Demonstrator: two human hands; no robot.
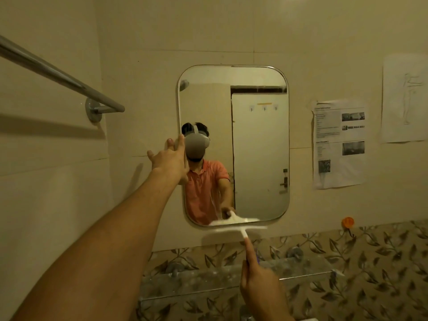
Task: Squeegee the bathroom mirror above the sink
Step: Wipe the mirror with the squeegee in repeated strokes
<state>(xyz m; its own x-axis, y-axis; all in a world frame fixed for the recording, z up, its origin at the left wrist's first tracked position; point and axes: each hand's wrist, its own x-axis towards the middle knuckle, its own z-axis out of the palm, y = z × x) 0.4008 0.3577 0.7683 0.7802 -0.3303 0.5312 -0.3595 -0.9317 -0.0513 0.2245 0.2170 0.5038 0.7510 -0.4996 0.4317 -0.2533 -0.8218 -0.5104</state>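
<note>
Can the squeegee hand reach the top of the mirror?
Probably yes: the right hand holds the squeegee at the bottom edge of the mirror, and nothing blocks the glass above it.

White squeegee [240, 224]; leaf-patterned tiles [347, 256]; orange hook [347, 222].
</note>
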